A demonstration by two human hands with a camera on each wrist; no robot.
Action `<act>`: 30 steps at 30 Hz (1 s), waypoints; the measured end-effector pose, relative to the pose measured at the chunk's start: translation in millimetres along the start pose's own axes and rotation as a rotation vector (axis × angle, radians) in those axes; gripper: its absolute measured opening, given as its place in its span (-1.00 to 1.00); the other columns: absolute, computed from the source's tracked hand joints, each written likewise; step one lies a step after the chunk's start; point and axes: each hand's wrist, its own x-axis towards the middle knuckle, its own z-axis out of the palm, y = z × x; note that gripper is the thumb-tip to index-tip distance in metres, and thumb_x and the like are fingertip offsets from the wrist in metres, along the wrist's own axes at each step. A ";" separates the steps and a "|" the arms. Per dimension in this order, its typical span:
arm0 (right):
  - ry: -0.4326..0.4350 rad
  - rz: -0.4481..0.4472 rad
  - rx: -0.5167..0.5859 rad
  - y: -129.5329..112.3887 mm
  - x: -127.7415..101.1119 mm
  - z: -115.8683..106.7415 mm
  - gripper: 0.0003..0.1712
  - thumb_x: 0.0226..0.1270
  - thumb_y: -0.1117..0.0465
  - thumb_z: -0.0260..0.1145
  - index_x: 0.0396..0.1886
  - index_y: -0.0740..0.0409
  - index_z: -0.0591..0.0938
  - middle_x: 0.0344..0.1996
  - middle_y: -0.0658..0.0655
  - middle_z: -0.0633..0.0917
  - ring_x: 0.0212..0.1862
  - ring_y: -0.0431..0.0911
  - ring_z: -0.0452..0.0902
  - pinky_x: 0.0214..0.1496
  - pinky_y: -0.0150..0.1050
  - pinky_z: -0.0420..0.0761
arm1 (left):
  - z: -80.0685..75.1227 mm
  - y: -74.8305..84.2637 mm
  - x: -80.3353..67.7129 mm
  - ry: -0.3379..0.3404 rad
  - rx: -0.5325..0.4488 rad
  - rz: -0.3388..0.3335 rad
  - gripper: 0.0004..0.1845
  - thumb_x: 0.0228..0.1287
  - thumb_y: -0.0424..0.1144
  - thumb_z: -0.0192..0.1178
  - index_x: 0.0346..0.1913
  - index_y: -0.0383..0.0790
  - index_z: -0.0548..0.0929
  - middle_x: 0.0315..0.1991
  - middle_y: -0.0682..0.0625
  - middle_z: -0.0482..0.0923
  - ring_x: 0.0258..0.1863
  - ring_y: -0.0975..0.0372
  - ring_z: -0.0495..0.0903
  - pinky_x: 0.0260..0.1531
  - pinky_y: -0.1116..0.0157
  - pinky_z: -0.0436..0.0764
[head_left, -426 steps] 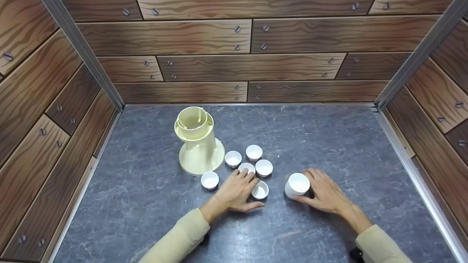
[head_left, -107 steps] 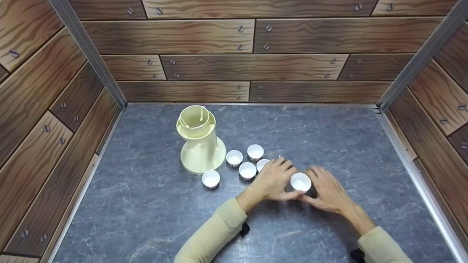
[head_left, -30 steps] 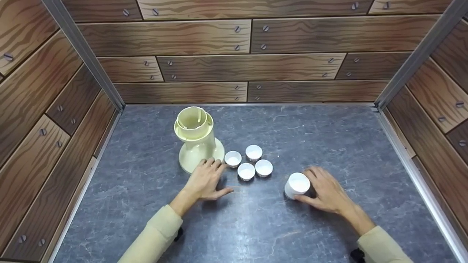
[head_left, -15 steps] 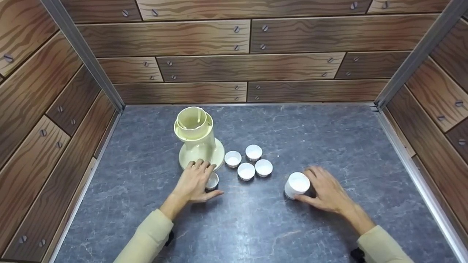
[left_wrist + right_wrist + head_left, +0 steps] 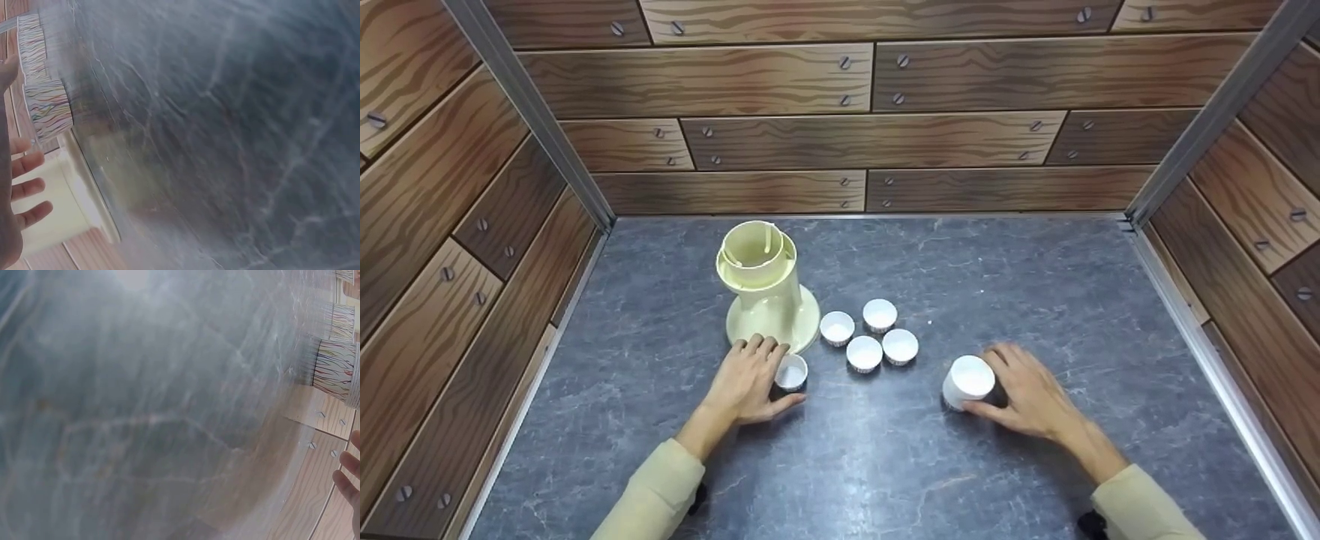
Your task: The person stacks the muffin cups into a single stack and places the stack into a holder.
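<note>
1. Since half a second ago the left hand (image 5: 748,379) has slid a little toward the person, uncovering more of the lone small cup (image 5: 791,372) beside it; the right hand has not shifted.
2. Left fingers lie straight and relaxed on the grey tabletop (image 5: 1035,285), fingertips near the foot of the cream dispenser (image 5: 766,292), with the thumb spread out below the lone small cup. It touches or nearly touches the cup's side (which of the two cannot be told) and grips nothing.
3. That cup stands upright just in front of the dispenser's base.
4. The right hand (image 5: 1030,395) curls around the stack of cups (image 5: 968,381), thumb under it and fingers behind, holding it tilted on the tabletop, well apart from the dispenser.
5. Four loose cups (image 5: 869,337) stand in a tight cluster between the dispenser and the stack.
6. Both wrist views are blurred, showing striped cup walls (image 5: 46,107) at the picture edge.
</note>
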 end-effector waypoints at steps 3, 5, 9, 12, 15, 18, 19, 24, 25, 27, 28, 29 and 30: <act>0.003 -0.002 0.000 0.4 -0.1 0.6 -0.21 0.10 -0.40 0.46 0.08 0.10 0.61 -0.04 0.10 0.57 -0.01 0.01 0.49 0.01 0.04 0.52 | 0.4 -1.2 -2.1 -0.006 0.009 -0.002 -0.09 0.14 0.55 0.11 0.10 -0.27 0.56 -0.09 -0.17 0.52 -0.07 -0.06 0.49 -0.10 -0.01 0.49; 0.006 -0.004 0.001 0.7 0.0 0.8 -0.21 0.10 -0.39 0.47 0.08 0.10 0.61 -0.04 0.09 0.57 -0.01 0.01 0.49 0.01 0.04 0.52 | 0.5 -1.9 -2.9 -0.006 0.012 -0.002 -0.11 0.15 0.55 0.10 0.08 -0.27 0.56 -0.10 -0.16 0.52 -0.09 -0.06 0.49 -0.12 0.00 0.49; 0.008 -0.006 -0.005 1.2 0.1 1.0 -0.21 0.10 -0.40 0.47 0.08 0.10 0.60 -0.04 0.09 0.56 -0.01 0.01 0.49 0.01 0.04 0.51 | 0.9 -2.7 -3.6 0.006 0.005 0.000 -0.17 0.15 0.52 0.13 0.02 -0.25 0.57 -0.15 -0.15 0.51 -0.12 -0.06 0.48 -0.14 0.00 0.48; 0.008 -0.005 -0.007 1.5 0.3 1.1 -0.21 0.10 -0.40 0.47 0.07 0.10 0.60 -0.03 0.10 0.57 0.00 0.02 0.49 0.03 0.05 0.51 | 1.6 -2.8 -4.2 0.017 0.000 0.004 -0.21 0.16 0.49 0.16 -0.02 -0.23 0.57 -0.18 -0.14 0.51 -0.14 -0.05 0.48 -0.16 0.01 0.48; 0.007 -0.003 -0.001 1.5 0.2 1.0 -0.22 0.10 -0.39 0.47 0.08 0.09 0.60 -0.02 0.10 0.57 0.01 0.02 0.49 0.03 0.06 0.51 | 2.7 -2.6 -4.5 0.020 0.005 0.008 -0.23 0.17 0.48 0.16 -0.05 -0.23 0.57 -0.19 -0.14 0.50 -0.15 -0.05 0.48 -0.17 0.01 0.48; 0.001 0.000 0.005 0.8 0.1 0.3 -0.22 0.11 -0.39 0.47 0.10 0.09 0.60 -0.01 0.09 0.57 0.02 0.02 0.49 0.03 0.07 0.50 | 3.1 -2.2 -4.4 0.020 0.015 0.007 -0.24 0.18 0.48 0.15 -0.06 -0.23 0.56 -0.20 -0.14 0.50 -0.15 -0.05 0.48 -0.17 0.02 0.48; -0.001 0.001 0.005 0.7 0.0 0.1 -0.21 0.11 -0.39 0.46 0.11 0.09 0.60 -0.01 0.09 0.57 0.02 0.02 0.49 0.03 0.07 0.50 | 3.2 -2.1 -4.2 0.019 0.018 0.006 -0.24 0.18 0.48 0.14 -0.06 -0.23 0.56 -0.21 -0.14 0.50 -0.15 -0.05 0.48 -0.17 0.02 0.48; -0.002 0.003 0.003 0.4 -0.3 0.1 -0.20 0.10 -0.40 0.46 0.11 0.10 0.61 -0.01 0.09 0.57 0.02 0.03 0.49 0.05 0.08 0.50 | 3.7 -1.7 -3.9 0.021 0.007 0.002 -0.24 0.18 0.47 0.15 -0.07 -0.23 0.55 -0.21 -0.14 0.50 -0.16 -0.06 0.48 -0.17 0.01 0.48; -0.002 0.003 0.003 0.6 -0.4 0.2 -0.20 0.10 -0.40 0.46 0.10 0.10 0.61 -0.01 0.09 0.56 0.03 0.03 0.49 0.06 0.08 0.50 | 4.0 -1.8 -3.8 0.021 0.004 0.001 -0.24 0.17 0.47 0.15 -0.07 -0.23 0.55 -0.21 -0.14 0.50 -0.15 -0.06 0.48 -0.17 0.01 0.49; -0.001 0.003 0.004 0.8 -0.3 0.3 -0.20 0.10 -0.40 0.46 0.10 0.09 0.61 -0.01 0.09 0.56 0.03 0.03 0.49 0.06 0.08 0.49 | 4.4 -1.9 -3.4 0.021 0.000 0.000 -0.25 0.17 0.47 0.16 -0.06 -0.22 0.55 -0.20 -0.14 0.50 -0.15 -0.06 0.49 -0.17 0.00 0.49; -0.001 0.002 0.005 0.8 -0.3 0.2 -0.19 0.10 -0.41 0.46 0.10 0.09 0.61 -0.01 0.09 0.56 0.03 0.03 0.49 0.06 0.08 0.49 | 4.6 -1.9 -3.1 0.019 -0.001 -0.001 -0.24 0.17 0.47 0.16 -0.06 -0.22 0.55 -0.20 -0.15 0.50 -0.15 -0.06 0.49 -0.17 0.00 0.49; -0.001 0.002 0.005 1.0 -0.2 0.2 -0.19 0.10 -0.41 0.46 0.11 0.09 0.61 -0.01 0.09 0.56 0.04 0.03 0.49 0.07 0.09 0.49 | 4.8 -2.0 -2.9 0.019 -0.001 -0.001 -0.24 0.16 0.47 0.16 -0.06 -0.22 0.55 -0.20 -0.15 0.51 -0.15 -0.06 0.49 -0.17 0.00 0.50; -0.001 0.002 0.005 1.2 -0.1 0.4 -0.19 0.10 -0.41 0.46 0.11 0.10 0.61 0.00 0.09 0.56 0.04 0.04 0.49 0.08 0.09 0.49 | 4.9 -1.9 -2.6 0.019 -0.001 -0.002 -0.24 0.16 0.47 0.16 -0.05 -0.22 0.55 -0.19 -0.15 0.51 -0.15 -0.06 0.49 -0.17 0.00 0.50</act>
